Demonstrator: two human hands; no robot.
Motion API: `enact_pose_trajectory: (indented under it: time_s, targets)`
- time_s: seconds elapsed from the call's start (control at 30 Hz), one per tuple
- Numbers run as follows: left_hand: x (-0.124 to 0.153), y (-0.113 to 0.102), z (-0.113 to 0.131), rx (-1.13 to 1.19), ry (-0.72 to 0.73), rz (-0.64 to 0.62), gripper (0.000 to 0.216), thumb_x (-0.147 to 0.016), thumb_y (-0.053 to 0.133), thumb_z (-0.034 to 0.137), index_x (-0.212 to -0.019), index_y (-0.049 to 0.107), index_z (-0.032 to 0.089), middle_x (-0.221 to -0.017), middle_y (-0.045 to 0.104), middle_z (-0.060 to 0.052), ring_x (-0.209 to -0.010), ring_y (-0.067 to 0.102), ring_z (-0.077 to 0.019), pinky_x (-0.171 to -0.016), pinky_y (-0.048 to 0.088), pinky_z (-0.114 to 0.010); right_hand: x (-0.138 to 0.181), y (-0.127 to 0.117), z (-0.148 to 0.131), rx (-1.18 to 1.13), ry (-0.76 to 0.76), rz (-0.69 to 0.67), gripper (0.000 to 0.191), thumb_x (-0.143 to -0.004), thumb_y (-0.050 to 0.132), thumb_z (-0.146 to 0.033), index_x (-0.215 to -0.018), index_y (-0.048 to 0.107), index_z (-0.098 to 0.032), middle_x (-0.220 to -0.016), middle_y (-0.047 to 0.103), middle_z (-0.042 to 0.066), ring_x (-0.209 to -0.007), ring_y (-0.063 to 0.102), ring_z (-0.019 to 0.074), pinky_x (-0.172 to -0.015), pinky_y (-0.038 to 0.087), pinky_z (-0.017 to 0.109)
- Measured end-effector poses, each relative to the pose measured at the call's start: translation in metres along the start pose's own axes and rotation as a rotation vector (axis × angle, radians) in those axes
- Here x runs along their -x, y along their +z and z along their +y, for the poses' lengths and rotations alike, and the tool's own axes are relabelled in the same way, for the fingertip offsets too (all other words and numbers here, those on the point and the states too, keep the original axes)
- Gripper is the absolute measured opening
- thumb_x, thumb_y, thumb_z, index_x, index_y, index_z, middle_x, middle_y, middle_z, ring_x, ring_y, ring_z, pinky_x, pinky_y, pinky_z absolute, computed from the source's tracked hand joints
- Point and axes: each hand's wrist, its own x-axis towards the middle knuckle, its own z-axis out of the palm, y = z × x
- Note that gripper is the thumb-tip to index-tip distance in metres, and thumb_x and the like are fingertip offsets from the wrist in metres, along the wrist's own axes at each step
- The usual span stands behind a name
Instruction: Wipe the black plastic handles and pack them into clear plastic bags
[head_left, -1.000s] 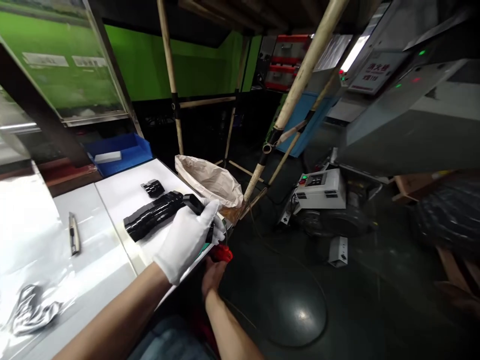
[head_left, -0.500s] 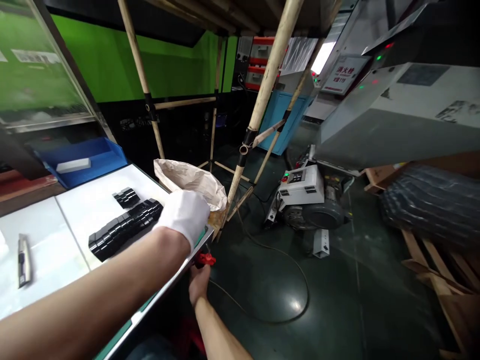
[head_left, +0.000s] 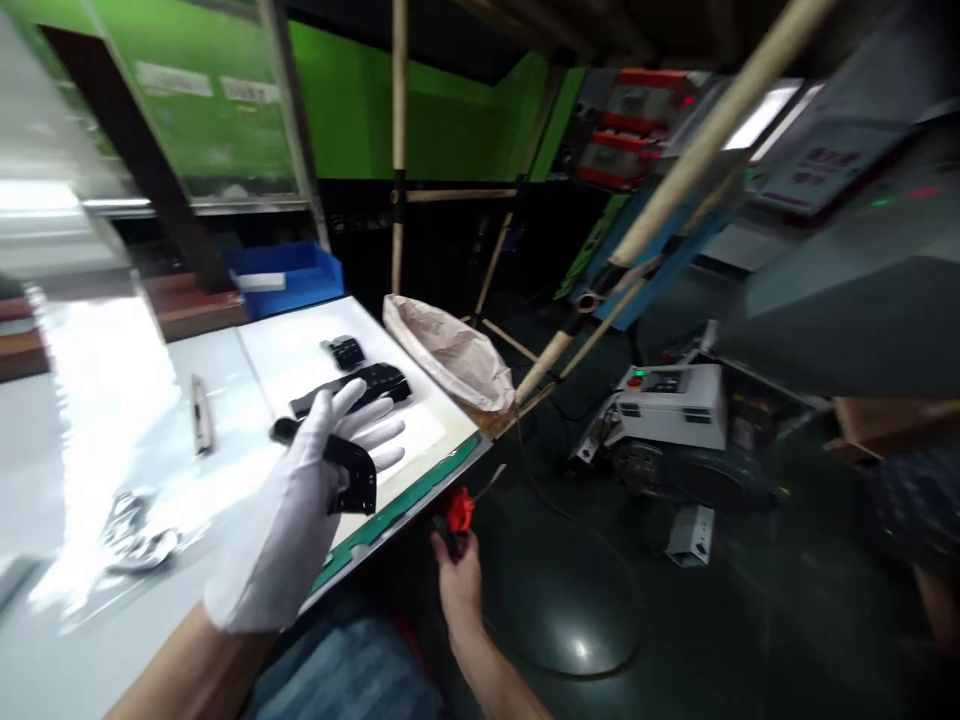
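My left hand point(head_left: 281, 520), in a white glove, is turned palm up over the worktable point(head_left: 420, 425). A curved black plastic part point(head_left: 351, 470) lies across the palm with the thumb over it, while the fingers stretch out. Below the table's edge my bare right hand point(head_left: 459, 570) grips a red-and-black tool point(head_left: 457, 512) with a thin metal tip; its exact kind is blurred. Behind the left hand, a row of black parts point(head_left: 382, 382) rests on the white surface, with a smaller black stack point(head_left: 346, 352) just beyond.
An open paper sack point(head_left: 450, 350) stands at the table's far corner. On the table lie a utility knife point(head_left: 201, 415) and a blue bin point(head_left: 289, 275). Bamboo poles point(head_left: 551, 365) rise behind the sack. A white-and-black machine point(head_left: 671, 410) sits on the floor to the right.
The view has swung left. My left hand has come back from beside the sack and turned palm up, showing the black part. My right hand still holds the tool, whose metal tip now shows.
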Motion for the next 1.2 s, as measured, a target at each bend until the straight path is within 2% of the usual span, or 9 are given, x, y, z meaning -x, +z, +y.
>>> enact_pose_trajectory:
  time_s: [0.17,0.3,0.37,0.63,0.73,0.83,0.97,1.07,1.2]
  targets:
    - [0.039,-0.074,-0.028,0.482,-0.132,0.126,0.063,-0.094,0.053,0.065,-0.147,0.051,0.032,-0.147,0.060,-0.006,-0.131,0.060,-0.0270,-0.105,0.055,-0.040,0.082,-0.019,-0.060,0.083,-0.046,-0.222,0.043,-0.089,0.073,-0.042,-0.125,0.061,-0.023,-0.099,0.064,0.004,-0.095,0.064,0.0203,-0.091,0.053,0.037]
    - [0.057,-0.105,-0.034,0.603,-0.127,0.166,0.057,-0.098,0.048,0.060,-0.146,0.052,0.029,-0.148,0.060,-0.006,-0.133,0.058,-0.0254,-0.110,0.051,-0.040,0.097,0.019,-0.143,0.028,-0.747,-0.676,0.042,-0.096,0.068,-0.028,-0.135,0.054,-0.027,-0.092,0.060,0.003,-0.085,0.059,0.0177,-0.080,0.055,0.034]
    - [0.064,-0.116,-0.033,0.642,-0.121,0.171,0.054,-0.099,0.047,0.060,-0.143,0.055,0.029,-0.148,0.060,-0.005,-0.134,0.058,-0.0241,-0.109,0.052,-0.038,0.093,0.046,-0.173,-0.044,-1.061,-0.783,0.039,-0.099,0.064,-0.025,-0.136,0.052,-0.022,-0.087,0.059,0.002,-0.079,0.057,0.0170,-0.072,0.055,0.032]
    - [0.073,-0.146,-0.039,0.736,-0.155,0.110,0.060,-0.100,0.033,0.065,-0.142,0.056,0.028,-0.143,0.063,-0.008,-0.131,0.060,-0.0238,-0.113,0.047,-0.041,0.091,0.104,-0.201,-0.024,-1.357,-0.897,0.024,-0.086,0.079,-0.014,-0.109,0.070,-0.020,-0.074,0.059,-0.001,-0.077,0.058,0.0145,-0.076,0.057,0.028]
    - [0.077,-0.154,-0.048,0.580,-0.104,0.120,0.067,-0.098,0.032,0.070,-0.137,0.061,0.025,-0.141,0.065,-0.010,-0.133,0.059,-0.0287,-0.114,0.046,-0.048,0.080,0.117,-0.215,0.007,-1.399,-0.909,0.014,-0.094,0.072,-0.019,-0.108,0.070,-0.017,-0.073,0.061,-0.001,-0.075,0.057,0.0143,-0.076,0.056,0.029]
    - [0.082,-0.174,-0.062,0.338,-0.047,0.218,0.053,-0.092,0.059,0.063,-0.125,0.069,0.023,-0.131,0.070,-0.010,-0.131,0.059,-0.0323,-0.116,0.044,-0.050,0.053,0.154,-0.246,0.135,-1.286,-0.893,0.012,-0.098,0.066,-0.023,-0.107,0.071,-0.015,-0.079,0.062,0.002,-0.078,0.057,0.0161,-0.071,0.051,0.031]
    - [0.075,-0.225,-0.079,-0.601,0.304,0.496,0.046,-0.095,0.062,0.045,-0.138,0.060,0.027,-0.139,0.066,-0.006,-0.133,0.057,-0.0275,-0.120,0.039,-0.047,0.015,0.234,-0.290,0.479,-0.938,-1.266,0.011,-0.097,0.068,-0.026,-0.101,0.075,-0.019,-0.089,0.067,0.002,-0.080,0.062,0.0152,-0.072,0.047,0.029]
    - [0.061,-0.259,-0.083,-1.250,0.418,0.497,0.054,-0.099,0.052,0.041,-0.148,0.050,0.017,-0.151,0.054,-0.016,-0.143,0.044,-0.0367,-0.117,0.039,-0.058,0.007,0.297,-0.300,0.671,-0.834,-1.553,0.013,-0.096,0.068,-0.029,-0.098,0.078,-0.020,-0.093,0.072,0.002,-0.084,0.065,0.0153,-0.074,0.045,0.028]
    - [0.050,-0.274,-0.085,-1.512,0.417,0.522,0.048,-0.100,0.049,0.037,-0.142,0.054,0.013,-0.148,0.057,-0.017,-0.141,0.044,-0.0407,-0.109,0.047,-0.060,0.011,0.366,-0.276,0.857,-0.800,-1.729,0.013,-0.094,0.071,-0.027,-0.097,0.079,-0.018,-0.086,0.075,0.002,-0.079,0.065,0.0154,-0.073,0.045,0.029]
